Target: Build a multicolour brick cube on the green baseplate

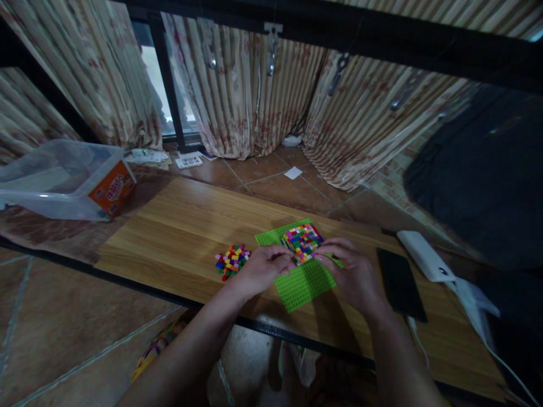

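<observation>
A green studded baseplate (297, 285) lies on the low wooden table (178, 237). A block of multicoloured small bricks (302, 240) is built on its far half. My left hand (263, 268) rests on the plate's left side with its fingertips at the near edge of the brick block. My right hand (354, 271) lies on the plate's right side, its fingers touching the same edge. Whether a loose brick sits between the fingertips I cannot tell. A small heap of loose coloured bricks (231, 261) lies on the table just left of my left hand.
A black phone (401, 284) lies right of the plate, beside a white power bank (425, 255) with a cable. A clear plastic bin (63, 178) with an orange label stands at the far left. Striped curtains hang behind; a dark bag (483, 169) is at right.
</observation>
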`<state>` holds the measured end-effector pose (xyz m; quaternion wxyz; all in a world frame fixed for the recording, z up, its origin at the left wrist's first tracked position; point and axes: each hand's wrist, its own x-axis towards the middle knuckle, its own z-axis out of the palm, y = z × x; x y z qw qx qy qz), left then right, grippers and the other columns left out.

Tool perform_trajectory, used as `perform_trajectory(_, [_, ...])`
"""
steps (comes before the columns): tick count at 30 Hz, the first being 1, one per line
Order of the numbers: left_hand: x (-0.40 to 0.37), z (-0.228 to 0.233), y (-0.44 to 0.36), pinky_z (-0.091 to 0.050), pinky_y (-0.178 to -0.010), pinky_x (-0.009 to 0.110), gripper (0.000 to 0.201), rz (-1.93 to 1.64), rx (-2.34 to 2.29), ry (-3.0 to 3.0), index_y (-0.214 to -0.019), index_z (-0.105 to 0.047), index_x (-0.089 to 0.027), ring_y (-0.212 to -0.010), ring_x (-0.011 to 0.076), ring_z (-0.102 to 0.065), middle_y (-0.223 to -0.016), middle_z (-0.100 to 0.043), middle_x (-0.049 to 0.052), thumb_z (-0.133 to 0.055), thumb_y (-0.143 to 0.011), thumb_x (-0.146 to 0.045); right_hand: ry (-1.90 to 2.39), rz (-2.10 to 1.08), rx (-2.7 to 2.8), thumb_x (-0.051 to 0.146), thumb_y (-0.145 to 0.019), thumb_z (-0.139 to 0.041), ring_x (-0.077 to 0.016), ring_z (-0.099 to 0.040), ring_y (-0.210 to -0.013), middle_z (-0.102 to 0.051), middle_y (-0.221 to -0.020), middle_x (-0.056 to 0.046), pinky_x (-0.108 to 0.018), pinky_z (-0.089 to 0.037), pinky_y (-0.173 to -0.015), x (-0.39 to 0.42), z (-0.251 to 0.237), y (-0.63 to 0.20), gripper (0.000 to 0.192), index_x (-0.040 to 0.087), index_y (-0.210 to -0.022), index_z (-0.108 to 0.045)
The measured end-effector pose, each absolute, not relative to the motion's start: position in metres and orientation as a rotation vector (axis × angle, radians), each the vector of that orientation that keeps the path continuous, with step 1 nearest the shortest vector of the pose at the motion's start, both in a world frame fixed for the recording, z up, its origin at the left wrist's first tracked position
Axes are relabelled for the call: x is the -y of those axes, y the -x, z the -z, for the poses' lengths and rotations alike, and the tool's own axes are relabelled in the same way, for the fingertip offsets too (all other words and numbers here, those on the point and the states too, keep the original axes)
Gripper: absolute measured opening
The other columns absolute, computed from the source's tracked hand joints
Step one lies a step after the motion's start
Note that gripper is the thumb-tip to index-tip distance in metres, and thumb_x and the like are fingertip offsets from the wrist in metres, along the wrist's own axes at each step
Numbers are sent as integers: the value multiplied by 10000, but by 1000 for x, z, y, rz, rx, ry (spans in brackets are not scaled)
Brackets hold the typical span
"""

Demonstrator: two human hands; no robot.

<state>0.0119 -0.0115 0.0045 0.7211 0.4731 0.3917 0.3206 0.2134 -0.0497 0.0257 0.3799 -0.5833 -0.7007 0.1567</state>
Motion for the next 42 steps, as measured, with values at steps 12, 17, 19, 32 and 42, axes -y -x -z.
perform_trajectory(12, [15, 1, -13, -460, -737, 274, 151, -659, -828, -1163, -887, -677, -170, -712, 123, -592, -790, -657, 19, -597, -811, -272, 1558, -413, 1807, 297, -848, -614, -227, -597, -959, -606, -992, -42, -401, -461, -872, 46, -14, -203, 108, 260, -815, -711])
perform_trajectory(17, [16, -1, -14, -453, -723, 274, 162, -627, -834, -1192, -893, -677, -168, -702, 125, -583, -792, -656, 21, -604, -808, -285, 1576, -427, 1731, 304, -818, -643, -219, -601, -951, -610, -992, -42, -397, -450, -879, 46, -13, -203, 88, 249, -786, -704])
perform_trajectory(19, [16, 1, -14, -449, -723, 276, 163, -631, -835, -1193, -894, -677, -171, -700, 127, -581, -783, -652, 17, -600, -807, -286, 1589, -431, 1712, 302, -814, -642, -214, -606, -939, -615, -987, -40, -386, -456, -854, 46, -13, -203, 89, 247, -774, -699])
perform_trajectory(32, [19, -3, -16, -407, -638, 237, 158, -629, -797, -1187, -901, -683, -178, -641, 108, -536, -737, -616, -2, -633, -774, -260, 1607, -444, 1679, 303, -816, -595, -193, -616, -864, -617, -935, -47, -328, -499, -735, 48, -18, -205, 122, 220, -765, -667])
perform_trajectory(42, [16, -2, -12, -442, -671, 248, 145, -625, -825, -1194, -883, -684, -173, -675, 118, -573, -764, -649, 8, -622, -780, -254, 1689, -363, 1633, 422, -797, -617, -192, -593, -777, -602, -912, -51, -348, -471, -711, 46, -14, -197, 220, 211, -736, -634])
